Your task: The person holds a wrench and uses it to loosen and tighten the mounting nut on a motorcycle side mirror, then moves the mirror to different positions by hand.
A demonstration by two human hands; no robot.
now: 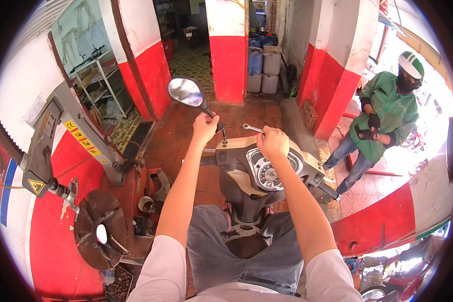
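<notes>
A black rear-view mirror (187,92) stands above the left side of a scooter's handlebar cover (234,145). My left hand (205,129) grips its arm, and the thin metal lower stem (224,135) meets the cover at a small mount. In my right hand (275,144) is a metal wrench (252,128), its ring end pointing left towards the stem without touching it. That hand is over the top of the round instrument cluster (270,171), hiding part of it. My legs straddle the scooter.
A tyre changer (87,139) with a round turntable (88,215) stands at my left. Another person (390,109) in a green jacket and helmet stands at right, near the right handlebar grip (330,190). Plastic jerrycans (271,62) are stacked behind a red-and-white pillar (228,68).
</notes>
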